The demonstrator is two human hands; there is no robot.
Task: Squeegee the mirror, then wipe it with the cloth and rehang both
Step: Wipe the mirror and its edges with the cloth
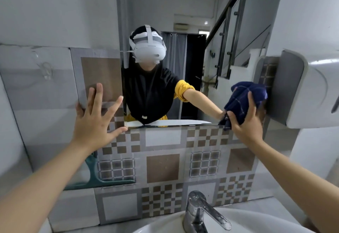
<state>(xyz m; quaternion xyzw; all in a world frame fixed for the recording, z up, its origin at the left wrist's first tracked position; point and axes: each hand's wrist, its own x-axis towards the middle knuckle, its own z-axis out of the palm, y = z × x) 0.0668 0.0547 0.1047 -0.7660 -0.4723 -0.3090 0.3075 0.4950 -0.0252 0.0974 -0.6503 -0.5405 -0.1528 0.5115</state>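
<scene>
The mirror (192, 53) fills the wall ahead of you, its lower edge just above your left thumb and running across to your right wrist. The patterned tile wall (163, 166) sits below both hands, grey and brown squares. A white wall dispenser (311, 89) hangs just right of your right fingers. The sink (244, 220) rim lies low, under your right forearm, with a chrome faucet (200, 212) standing at it, between your two forearms.

Your left hand (95, 121) is flat on the wall at the mirror's left edge, fingers (98, 95) straight and spread apart, fingertips on the brown tile, thumb pointing right along the mirror's bottom edge. It grips nothing.

Your right hand (245, 122) is up at the mirror's lower right corner, fingers curled and clamped on the cloth (245, 97). The cloth is dark blue with a thin light check, bunched up, pressed against the glass above your fingers, with a loose corner hanging below your thumb. Its right edge is close to the dispenser; whether they touch, cannot tell.

The squeegee (95, 177), teal, hangs on the tile wall below your left wrist, blade lowest and level, handle going up behind your forearm. Neither hand touches it.

A clear hook (46, 71) sticks to the wall up left of your left fingertips, nothing on it.
</scene>
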